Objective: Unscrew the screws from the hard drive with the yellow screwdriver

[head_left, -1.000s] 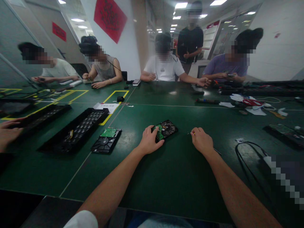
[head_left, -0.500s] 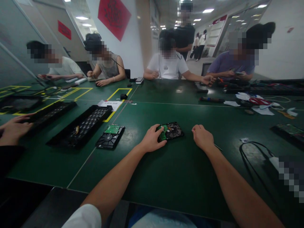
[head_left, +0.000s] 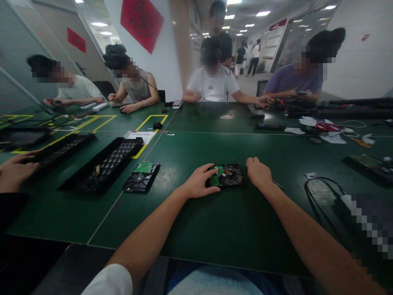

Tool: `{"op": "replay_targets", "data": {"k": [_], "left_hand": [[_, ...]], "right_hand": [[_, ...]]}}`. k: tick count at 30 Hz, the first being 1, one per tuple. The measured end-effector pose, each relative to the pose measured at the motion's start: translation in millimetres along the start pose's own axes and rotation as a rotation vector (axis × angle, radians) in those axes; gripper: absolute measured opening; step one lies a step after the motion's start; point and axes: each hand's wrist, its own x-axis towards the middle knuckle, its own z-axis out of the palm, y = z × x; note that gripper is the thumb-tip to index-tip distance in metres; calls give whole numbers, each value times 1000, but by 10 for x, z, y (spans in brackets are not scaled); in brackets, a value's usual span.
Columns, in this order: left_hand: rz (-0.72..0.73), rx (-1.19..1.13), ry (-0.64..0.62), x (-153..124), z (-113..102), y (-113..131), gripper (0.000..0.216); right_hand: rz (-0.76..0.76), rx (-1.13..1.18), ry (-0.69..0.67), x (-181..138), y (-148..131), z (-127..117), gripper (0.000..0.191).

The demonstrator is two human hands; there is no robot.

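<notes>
A black hard drive (head_left: 229, 176) with a green circuit board lies flat on the green table (head_left: 215, 229) in front of me. My left hand (head_left: 199, 183) grips its left end, thumb and fingers closed on the edge. My right hand (head_left: 258, 172) sits curled at the drive's right end, touching it. A thin metal tool (head_left: 277, 184) sticks out behind that hand; its tip is hidden inside the fist.
A second hard drive (head_left: 141, 179) and two long black trays (head_left: 104, 164) lie to the left. A black cable (head_left: 322, 192) coils at right. Another person's hand (head_left: 15, 172) rests at the left edge. Several people sit along the far side.
The drive has slid right and turned square to me under my left hand. My right hand has closed in until it touches the drive's right end.
</notes>
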Motion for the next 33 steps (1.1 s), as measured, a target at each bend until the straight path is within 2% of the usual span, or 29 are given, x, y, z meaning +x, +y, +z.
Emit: {"op": "replay_targets", "data": {"k": [3,8,17,24,30,33], "left_hand": [[4,-25,0,3,6,-1,90],[-30,-62,22,-7,-33,-52,108],[-5,-10,-5,-6,-45,-32,79],[-38,23,24,14,-7,-60,77],[-52,22,65,-9,-34,-114,71],[-60,13,77,-16,-40,-125,76]], "right_hand": [[48,23,0,-17,-7,-10,32],[59,55,14,-53,26,-15,33],[63,80,65,-98,70,-87,32],[86,144,48,-116,157,-84,27],[121,126,89,-89,293,-34,24],[165,132,83,-95,397,-21,26]]}}
